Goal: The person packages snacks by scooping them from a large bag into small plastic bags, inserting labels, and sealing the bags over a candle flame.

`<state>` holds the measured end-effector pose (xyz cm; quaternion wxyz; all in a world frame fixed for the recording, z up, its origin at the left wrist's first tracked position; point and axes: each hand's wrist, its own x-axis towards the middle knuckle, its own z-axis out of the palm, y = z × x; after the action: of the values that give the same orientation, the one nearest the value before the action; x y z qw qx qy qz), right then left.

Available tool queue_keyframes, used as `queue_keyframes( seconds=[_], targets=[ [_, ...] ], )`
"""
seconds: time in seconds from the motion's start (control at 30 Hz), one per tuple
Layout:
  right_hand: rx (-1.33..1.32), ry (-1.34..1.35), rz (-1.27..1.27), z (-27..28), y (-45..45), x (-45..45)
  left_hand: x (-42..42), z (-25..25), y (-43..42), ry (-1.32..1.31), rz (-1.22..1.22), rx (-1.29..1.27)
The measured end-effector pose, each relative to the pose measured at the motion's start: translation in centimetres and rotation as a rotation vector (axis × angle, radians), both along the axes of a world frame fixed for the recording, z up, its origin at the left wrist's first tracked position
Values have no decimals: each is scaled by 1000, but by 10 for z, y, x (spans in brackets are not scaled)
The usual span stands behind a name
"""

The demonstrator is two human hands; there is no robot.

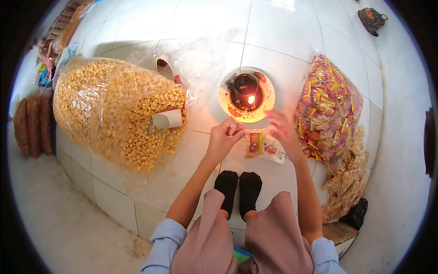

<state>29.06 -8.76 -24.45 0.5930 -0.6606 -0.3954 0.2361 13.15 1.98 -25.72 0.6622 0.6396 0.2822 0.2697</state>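
My left hand [226, 138] is closed, thumb and fingers pinched on the edge of a small clear packet that hangs below, in front of the plate. My right hand [284, 132] is beside it, its fingers spread and blurred, near the packet's other side. Within the packet's area a red and yellow sachet [256, 143] shows. Just beyond my hands, a lit flame [251, 99] burns on a round plate [224, 98] with dark burnt patches.
A large open bag of yellow puffed snacks [98, 98] lies at the left, with a white scoop [167, 119] in it. Another white scoop [164, 67] lies behind. At the right stand a bag of red and yellow sachets [326, 109] and packed brown snacks [345, 185].
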Motion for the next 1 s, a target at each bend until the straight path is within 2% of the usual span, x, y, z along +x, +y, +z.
queue_keyframes(
  seconds=[0.07, 0.13, 0.27, 0.33, 0.43, 0.53, 0.7, 0.77, 0.83, 1.0],
  targets=[
    [-231, 530, 214, -4, 3, -8, 5, -7, 6, -14, -7, -58],
    [-245, 529, 154, -21, 6, -8, 10, -19, 12, -62, -1, -240],
    [-229, 575, -60, -42, 12, -9, 19, -41, 16, -23, -17, -300],
    [-230, 559, -113, -51, 16, -9, 25, -45, 12, 5, 63, -447],
    [-207, 550, -193, -59, 21, -12, 29, -46, 4, 136, 106, -470],
    [-192, 557, -246, -62, 23, -12, 28, -54, -1, 104, 196, -505],
    [-201, 571, -282, -69, 21, -11, 32, -63, -4, 152, 247, -477],
    [-213, 566, -225, -72, 19, -8, 34, -67, -2, 182, 262, -459],
    [-212, 599, -224, -71, 19, -6, 38, -72, 2, 273, 253, -365],
    [-188, 626, -250, -77, 18, 3, 52, -76, 9, 279, 244, -291]
  ],
)
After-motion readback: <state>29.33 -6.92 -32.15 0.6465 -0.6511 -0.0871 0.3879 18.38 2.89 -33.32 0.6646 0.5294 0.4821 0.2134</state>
